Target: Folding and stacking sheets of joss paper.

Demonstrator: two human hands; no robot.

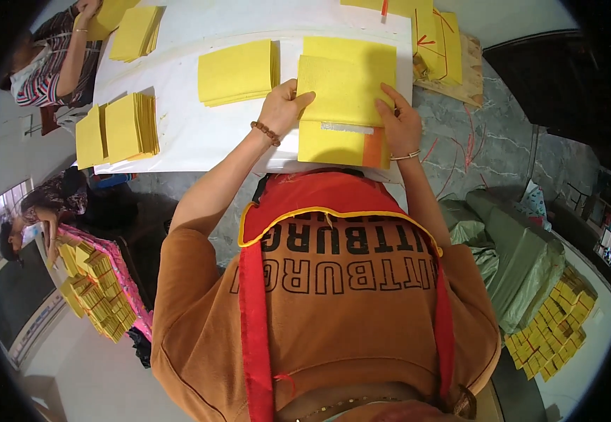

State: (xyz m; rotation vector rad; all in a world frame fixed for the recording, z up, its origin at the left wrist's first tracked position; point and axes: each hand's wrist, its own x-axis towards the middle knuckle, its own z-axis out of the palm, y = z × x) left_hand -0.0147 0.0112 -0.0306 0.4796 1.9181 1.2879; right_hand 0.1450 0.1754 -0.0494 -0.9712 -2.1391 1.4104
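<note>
Directly in front of me, at the table's near edge, a yellow paper sheet [344,88] lies over more yellow paper [319,148]. The lower paper shows a silvery strip [348,129] and an orange band. My left hand [281,112] grips the sheet's left edge, thumb on top, other fingers partly hidden. At the right edge, my right hand [401,125] pinches the paper between thumb and fingers. A thick stack of yellow paper [237,72] rests just beyond my left hand, apart from the sheet.
More yellow stacks [132,126] stand on the white table [179,133] at left. Tied yellow bundles [446,49] sit on a board at far right. Red strings [469,141] lie on the floor. Two people work at left, one beside piled yellow bundles [98,285]. Green sacks [509,246] stand at right.
</note>
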